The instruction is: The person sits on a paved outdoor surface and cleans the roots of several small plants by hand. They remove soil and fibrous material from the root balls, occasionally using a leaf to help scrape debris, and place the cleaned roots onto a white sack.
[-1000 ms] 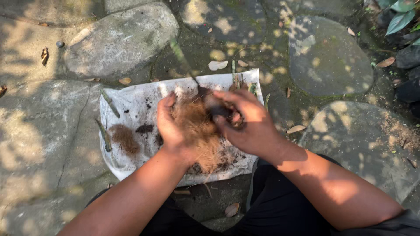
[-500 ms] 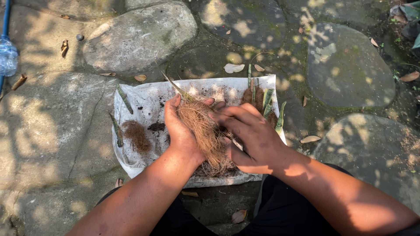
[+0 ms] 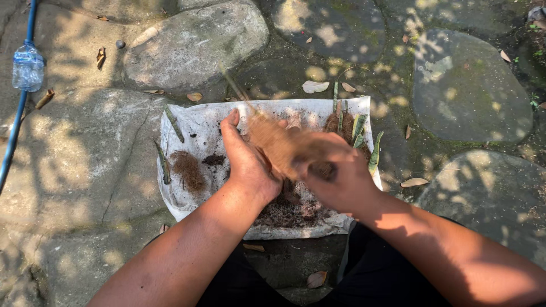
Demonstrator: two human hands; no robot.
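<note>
My left hand and my right hand together hold a brown clump of coconut fibre over a white sack cloth spread on stone paving. The clump and my right hand are blurred by motion. A thin green stalk sticks out of the clump toward the upper left. Dark soil lies on the cloth under my hands. A smaller tuft of fibre rests on the cloth to the left.
Several green cuttings lie at the cloth's far right, and two more stalks at its left edge. A plastic water bottle and a blue hose lie far left. Large flat stones and dry leaves surround the cloth.
The view has shifted so the bottle and hose show at left. My hands have moved the fibre clump; my right hand now blurs across its near side.
</note>
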